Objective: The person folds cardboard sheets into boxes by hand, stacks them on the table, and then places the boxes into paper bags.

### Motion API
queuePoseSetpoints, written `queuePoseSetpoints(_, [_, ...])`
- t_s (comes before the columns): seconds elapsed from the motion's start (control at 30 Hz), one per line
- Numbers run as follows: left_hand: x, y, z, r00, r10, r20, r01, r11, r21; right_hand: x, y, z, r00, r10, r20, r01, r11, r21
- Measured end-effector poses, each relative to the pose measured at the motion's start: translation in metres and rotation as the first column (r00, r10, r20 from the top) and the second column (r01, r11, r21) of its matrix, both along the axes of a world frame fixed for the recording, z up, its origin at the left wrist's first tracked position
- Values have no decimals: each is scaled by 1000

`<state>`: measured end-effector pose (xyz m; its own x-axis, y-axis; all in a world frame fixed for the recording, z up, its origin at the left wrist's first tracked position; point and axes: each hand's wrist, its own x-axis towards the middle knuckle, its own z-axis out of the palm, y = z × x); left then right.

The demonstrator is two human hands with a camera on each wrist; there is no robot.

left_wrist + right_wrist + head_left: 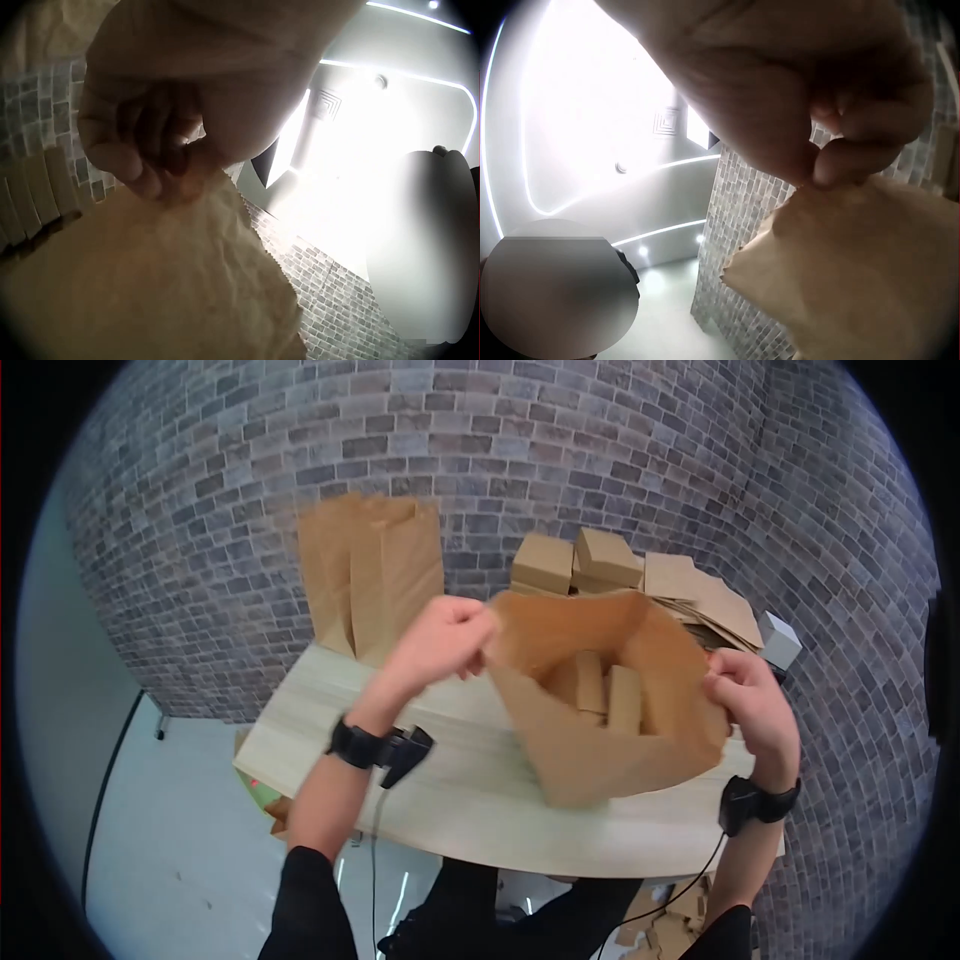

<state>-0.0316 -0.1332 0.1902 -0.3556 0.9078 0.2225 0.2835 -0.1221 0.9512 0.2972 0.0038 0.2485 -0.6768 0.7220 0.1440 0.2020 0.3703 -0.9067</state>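
Note:
A brown paper bag (600,765) hangs between my two hands over the table, its mouth spread wide and tipped toward me. My left hand (447,643) pinches the rim on the left side; in the left wrist view its thumb and fingertips meet on the jagged paper edge (262,240). On the opposite side my right hand (750,695) pinches the rim, and the right wrist view shows the crinkled paper (855,255) below those fingers. Inside the bag lie small cardboard boxes (625,698), side by side.
Another paper bag (385,575) stands upright at the table's back left. Stacked cardboard boxes (543,562), flat cardboard pieces (715,600) and a white box (779,640) are at the back right. More cardboard (675,930) lies below the table's right front edge. Cables run from both wrists.

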Motion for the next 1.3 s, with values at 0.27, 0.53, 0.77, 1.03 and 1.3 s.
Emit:
queuePoseSetpoints(0.27, [-125, -81, 104, 817, 314, -483, -470, 848, -245, -167, -58, 6, 937, 347, -31, -348, 936, -48])
queuePoseSetpoints(0.53, [-245, -121, 109, 568, 499, -654, -776, 589, -225, -330, -113, -33, 890, 351, -293, -401, 906, -134])
queuePoseSetpoints(0.77, [-345, -124, 45, 242, 566, -788, -685, 675, 274, -322, -101, -120, 784, 518, -341, -587, 797, -141])
queuePoseSetpoints(1.03, [-120, -113, 117, 493, 622, -609, -334, 781, 527, -182, 11, -269, 934, 341, 111, -339, 940, -35])
queuePoseSetpoints(1.3, [-69, 89, 20, 835, 178, -520, -198, 980, 16, -150, 23, -295, 927, 228, -297, -321, 891, -320])
